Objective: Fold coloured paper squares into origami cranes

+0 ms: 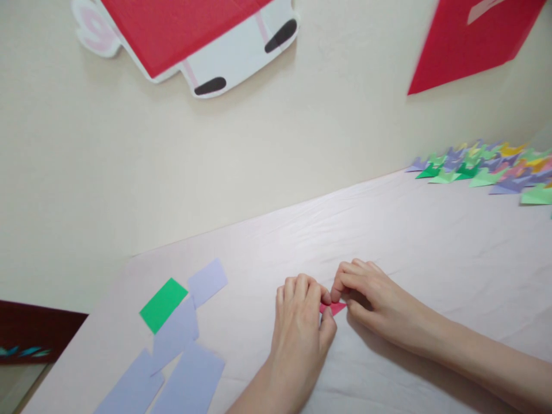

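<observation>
- Both hands are down on the table, which has a pale, slightly wrinkled cloth over it, and they meet near the front middle.
- The left hand has its fingers curled, with thumb and fingertips pinched shut on a small red paper piece.
- The right hand pinches the same piece from the other side, fingers closed tight over the top of it. So that's 2 hands on 1 tiny fold.
- The red piece looks like a little folded triangle lying flat on the cloth. Most of it is hidden under the fingers, so I can't tell the exact folds.
- Off to the left, well apart from the hands, lies 1 green paper rectangle, touching a few overlapping lavender paper rectangles.
- At the far right, against the wall, there's a pile of folded paper triangles in green, purple, yellow and pink.
- On the wall hang a white cut-out with a red sheet on it and another red sheet.
</observation>
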A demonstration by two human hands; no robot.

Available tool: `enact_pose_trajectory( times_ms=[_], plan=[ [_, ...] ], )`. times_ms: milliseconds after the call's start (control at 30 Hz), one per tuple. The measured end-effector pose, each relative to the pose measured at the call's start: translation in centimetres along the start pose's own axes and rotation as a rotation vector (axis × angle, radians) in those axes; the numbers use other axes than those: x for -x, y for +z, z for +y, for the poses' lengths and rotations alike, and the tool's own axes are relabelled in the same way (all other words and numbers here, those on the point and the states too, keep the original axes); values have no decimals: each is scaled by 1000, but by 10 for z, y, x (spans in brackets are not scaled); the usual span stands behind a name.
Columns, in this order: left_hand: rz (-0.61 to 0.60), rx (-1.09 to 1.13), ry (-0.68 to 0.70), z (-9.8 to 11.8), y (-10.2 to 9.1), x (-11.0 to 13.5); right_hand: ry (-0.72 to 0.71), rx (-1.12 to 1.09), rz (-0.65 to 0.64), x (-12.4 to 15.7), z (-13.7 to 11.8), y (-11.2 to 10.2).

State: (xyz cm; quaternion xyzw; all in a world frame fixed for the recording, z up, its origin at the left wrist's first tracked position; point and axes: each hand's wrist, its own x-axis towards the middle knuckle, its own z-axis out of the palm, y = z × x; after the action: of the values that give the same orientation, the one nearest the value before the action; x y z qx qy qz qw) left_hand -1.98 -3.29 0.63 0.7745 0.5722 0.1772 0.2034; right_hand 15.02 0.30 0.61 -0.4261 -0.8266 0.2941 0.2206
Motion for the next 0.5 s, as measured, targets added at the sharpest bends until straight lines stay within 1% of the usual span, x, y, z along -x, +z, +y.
enact_pose_trajectory(
  times_ms=[167, 367, 500],
  plan=[
    [15, 11, 17, 0, 1, 3, 3, 5, -1, 1, -1, 1],
    [33, -27, 38, 1, 2, 5, 1, 49, -20, 0, -4, 3],
    [33, 2, 10, 3, 1, 4, 8, 43, -28, -1, -3, 3]
  ],
)
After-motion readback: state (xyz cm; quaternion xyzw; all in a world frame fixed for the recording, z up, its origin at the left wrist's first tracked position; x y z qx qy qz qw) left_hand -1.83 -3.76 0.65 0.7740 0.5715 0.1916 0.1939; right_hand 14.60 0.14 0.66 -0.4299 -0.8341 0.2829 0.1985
